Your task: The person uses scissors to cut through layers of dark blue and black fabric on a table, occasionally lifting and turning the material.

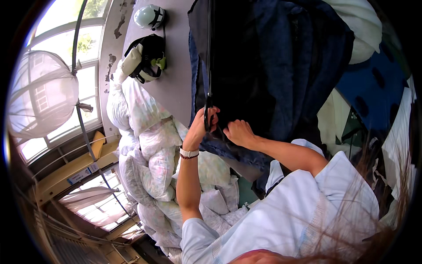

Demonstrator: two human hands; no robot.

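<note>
A large piece of dark navy and black cloth (281,66) lies spread over the table and hangs past its near edge. My left hand (204,125), with a pale band at the wrist, is closed round a black piece with a looped end (208,113); it resembles a scissor handle, but I cannot tell for certain. Straight above that hand a narrow black strip (210,48) runs away along the cloth. Just to the right, my right hand (239,133) has its fingers curled in on the dark cloth near its lower edge.
On the grey table (178,57) at the far left stand a white helmet with a black star (150,16) and a black bag (151,55). Several stuffed translucent bags (158,171) pile up beside the table. White cloth (358,26) and blue material (373,83) lie at the right.
</note>
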